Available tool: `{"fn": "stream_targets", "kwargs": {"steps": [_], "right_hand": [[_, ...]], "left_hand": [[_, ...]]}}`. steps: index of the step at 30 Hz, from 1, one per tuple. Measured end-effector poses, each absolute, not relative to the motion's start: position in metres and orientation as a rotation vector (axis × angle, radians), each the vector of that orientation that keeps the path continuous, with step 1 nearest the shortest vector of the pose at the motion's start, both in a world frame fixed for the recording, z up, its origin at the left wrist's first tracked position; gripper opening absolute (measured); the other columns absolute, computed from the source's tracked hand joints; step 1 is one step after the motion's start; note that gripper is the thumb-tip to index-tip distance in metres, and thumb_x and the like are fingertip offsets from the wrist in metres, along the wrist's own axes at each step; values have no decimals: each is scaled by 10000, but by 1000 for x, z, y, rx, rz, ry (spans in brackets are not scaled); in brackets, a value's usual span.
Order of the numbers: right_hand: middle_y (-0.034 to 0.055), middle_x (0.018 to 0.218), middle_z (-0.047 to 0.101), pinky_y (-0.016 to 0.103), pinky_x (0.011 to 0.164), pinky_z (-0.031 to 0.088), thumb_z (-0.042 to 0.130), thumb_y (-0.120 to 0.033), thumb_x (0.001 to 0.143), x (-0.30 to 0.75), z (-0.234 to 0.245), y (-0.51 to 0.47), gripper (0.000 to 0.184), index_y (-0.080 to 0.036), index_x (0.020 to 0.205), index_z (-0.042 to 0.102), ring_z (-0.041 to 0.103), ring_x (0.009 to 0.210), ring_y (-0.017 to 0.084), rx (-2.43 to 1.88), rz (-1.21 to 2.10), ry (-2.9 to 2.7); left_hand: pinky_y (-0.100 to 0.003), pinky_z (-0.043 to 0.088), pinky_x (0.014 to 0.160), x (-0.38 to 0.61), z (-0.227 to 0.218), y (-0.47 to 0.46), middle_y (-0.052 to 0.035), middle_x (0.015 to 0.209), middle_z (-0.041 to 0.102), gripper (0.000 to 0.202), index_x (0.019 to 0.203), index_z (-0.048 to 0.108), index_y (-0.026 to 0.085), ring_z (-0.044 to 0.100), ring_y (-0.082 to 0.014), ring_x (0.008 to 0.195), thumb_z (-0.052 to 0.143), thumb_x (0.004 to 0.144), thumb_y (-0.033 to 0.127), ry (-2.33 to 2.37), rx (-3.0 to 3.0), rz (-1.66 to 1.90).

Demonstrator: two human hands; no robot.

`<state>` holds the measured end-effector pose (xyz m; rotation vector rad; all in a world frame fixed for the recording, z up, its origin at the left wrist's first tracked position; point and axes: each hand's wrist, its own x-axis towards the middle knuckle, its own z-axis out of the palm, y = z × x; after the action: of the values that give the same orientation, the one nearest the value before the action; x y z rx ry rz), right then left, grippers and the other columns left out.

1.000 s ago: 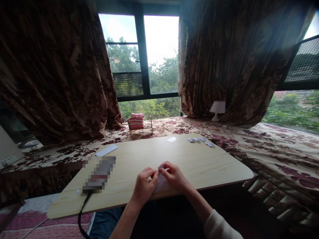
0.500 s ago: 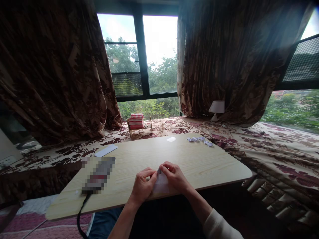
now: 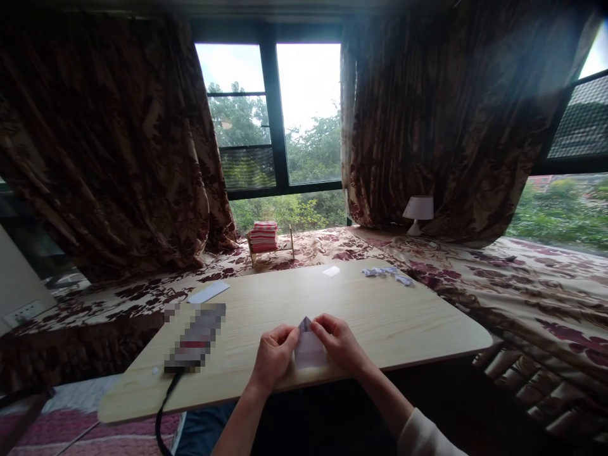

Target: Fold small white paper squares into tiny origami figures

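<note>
Between my hands, near the front edge of the pale wooden table (image 3: 266, 304), is a small sheet of paper (image 3: 310, 353) with a folded, pointed top. My left hand (image 3: 275, 354) pinches its upper left side between thumb and curled fingers. On the upper right side, my right hand (image 3: 339, 339) grips the paper the same way, close to the point. The paper's lower part hangs flat between the hands, its outer edges partly hidden by the fingers.
Several folded white paper pieces (image 3: 384, 272) lie at the table's back right. A white slip (image 3: 331, 271) is at the back middle, and a white stack of sheets (image 3: 209, 291) at the back left. A blurred dark device (image 3: 197, 339) with a black cable (image 3: 161, 411) lies left.
My hands have moved slightly apart at the top, so the paper's pointed tip now shows between them. The whole view has shifted a little with my head.
</note>
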<state>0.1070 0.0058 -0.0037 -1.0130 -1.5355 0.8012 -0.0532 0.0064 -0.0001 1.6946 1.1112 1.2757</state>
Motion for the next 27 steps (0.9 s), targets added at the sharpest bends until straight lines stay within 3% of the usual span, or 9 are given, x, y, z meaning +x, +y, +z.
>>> {"fn": "stream_targets", "kwargs": {"steps": [10,19,27], "right_hand": [[4,635,590,249,585,403,550,-393,810,108,-5,5,277,-165,664,609,504,620,140,-1028,762,-1564],[12,610,591,255,558,398,532,-348,804,104,-11,9,255,-156,657,613,498,588,141,-1078,758,-1555],[11,587,582,259,538,397,532,-396,795,110,-11,11,287,-167,628,582,504,567,146,-1095,719,-1432]], "left_hand": [[-234,432,615,-30,0,17,-22,671,663,259,719,687,135,568,-154,657,609,755,380,1114,1577,1353],[-220,368,534,-27,-5,16,14,558,554,311,611,602,131,466,-113,556,596,764,402,1168,1548,1383],[-208,353,510,-36,-3,15,14,553,529,319,619,622,133,453,-108,543,610,752,423,1112,1638,1254]]}}
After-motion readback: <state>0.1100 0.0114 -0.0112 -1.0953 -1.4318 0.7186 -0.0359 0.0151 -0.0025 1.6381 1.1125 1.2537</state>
